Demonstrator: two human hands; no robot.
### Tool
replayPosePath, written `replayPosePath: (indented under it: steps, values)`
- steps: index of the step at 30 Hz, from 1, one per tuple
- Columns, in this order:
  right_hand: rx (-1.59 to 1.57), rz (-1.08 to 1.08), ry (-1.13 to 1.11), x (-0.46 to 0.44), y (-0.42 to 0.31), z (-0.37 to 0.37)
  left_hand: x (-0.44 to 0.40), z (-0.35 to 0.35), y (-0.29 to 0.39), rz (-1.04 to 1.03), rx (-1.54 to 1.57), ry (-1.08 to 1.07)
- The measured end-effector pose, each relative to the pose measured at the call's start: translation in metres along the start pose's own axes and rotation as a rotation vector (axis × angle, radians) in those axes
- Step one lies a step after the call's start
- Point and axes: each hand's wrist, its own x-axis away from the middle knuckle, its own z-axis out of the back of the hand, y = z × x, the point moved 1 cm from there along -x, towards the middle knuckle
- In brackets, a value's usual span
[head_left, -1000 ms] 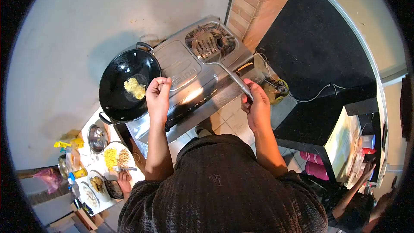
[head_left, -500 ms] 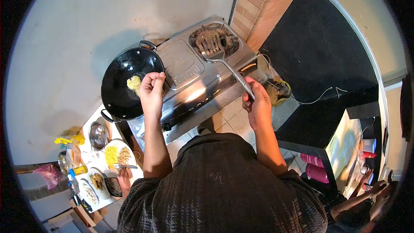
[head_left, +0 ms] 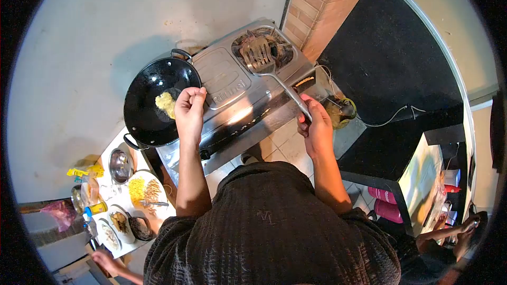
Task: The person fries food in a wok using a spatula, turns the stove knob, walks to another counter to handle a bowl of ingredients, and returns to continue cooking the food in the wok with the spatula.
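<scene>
My right hand (head_left: 315, 122) is closed around the handle of a slotted metal spatula (head_left: 285, 91). Its slotted head is raised above the right burner of the stove. My left hand (head_left: 190, 110) is in a loose fist, thumb against the fingers, and nothing shows in it. It is over the right edge of a black wok (head_left: 139, 91), which sits on the left side of the stove (head_left: 227, 82). A lump of yellow food (head_left: 166, 104) that looks like egg lies in the wok, partly behind my left hand.
At lower left, a white table (head_left: 158, 212) bears a plate of yellow and brown strips (head_left: 138, 189), a metal bowl (head_left: 121, 166) and other dishes. Another person's hand (head_left: 105, 260) is beside it. A brick pillar (head_left: 322, 16) and a black counter (head_left: 375, 179) stand to the right.
My left hand has shifted slightly right, uncovering more of the yellow food. The other person's hand has moved from the table's dishes down and left. My right hand and the spatula stay put.
</scene>
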Motion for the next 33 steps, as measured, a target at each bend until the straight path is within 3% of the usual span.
replayPosePath:
  steps: [19,33]
  values:
    - [0.031,-0.054,-0.015,-0.01,0.006,-0.02,-0.004,0.036,0.008,-0.042,-0.012,0.165]
    - [0.096,-0.099,-0.206,-0.027,0.019,-0.06,0.017,0.088,0.015,-0.002,-0.046,0.363]
